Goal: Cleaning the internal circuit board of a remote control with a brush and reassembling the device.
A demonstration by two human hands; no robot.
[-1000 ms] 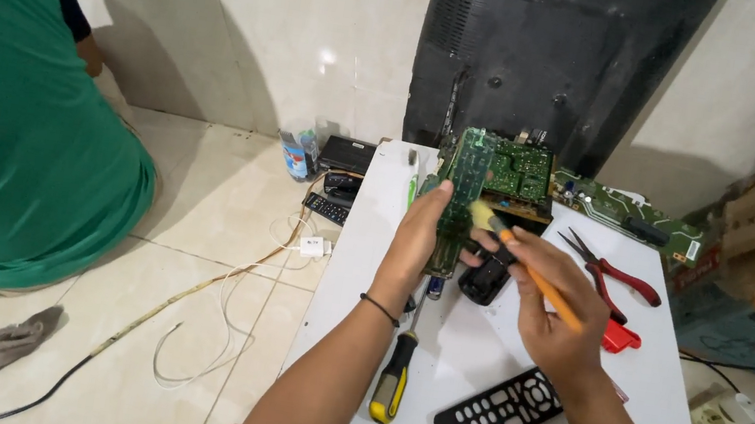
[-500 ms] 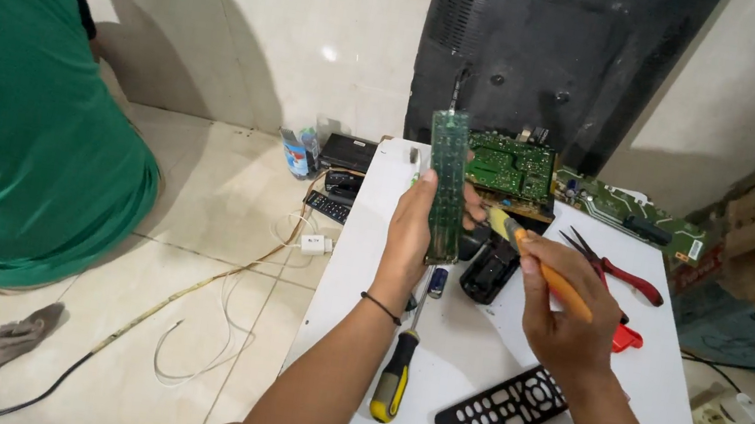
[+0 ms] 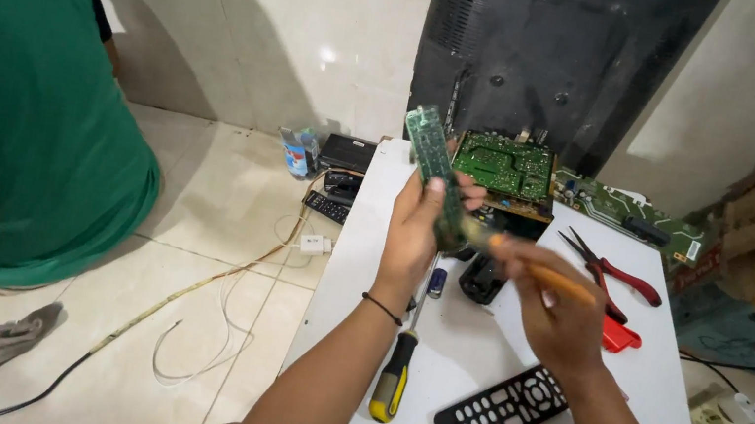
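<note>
Above the white table (image 3: 485, 358), near its middle: narrow green circuit strip (image 3: 432, 165), held upright and a little tilted, its lower end hidden behind the fingers.

Left hand (image 3: 418, 238): closed around the lower part of the strip, thumb across its face.

Right hand (image 3: 562, 314): closed on a small orange-handled brush (image 3: 529, 265), tip touching the strip's lower end; the tip is blurred.

On the table: yellow-and-black screwdriver (image 3: 392, 384) by the left forearm, black remote control (image 3: 499, 415) below the right wrist, red-handled pliers (image 3: 613, 269) to the right, square green circuit board (image 3: 504, 166) at the back, a black television (image 3: 560, 60) leaning behind it.

Off the table: a person in a green shirt (image 3: 25, 100) on the tiled floor.

Handling note: light strokes along the strip, held by its edges, would likely suit; fingers off the parts.
</note>
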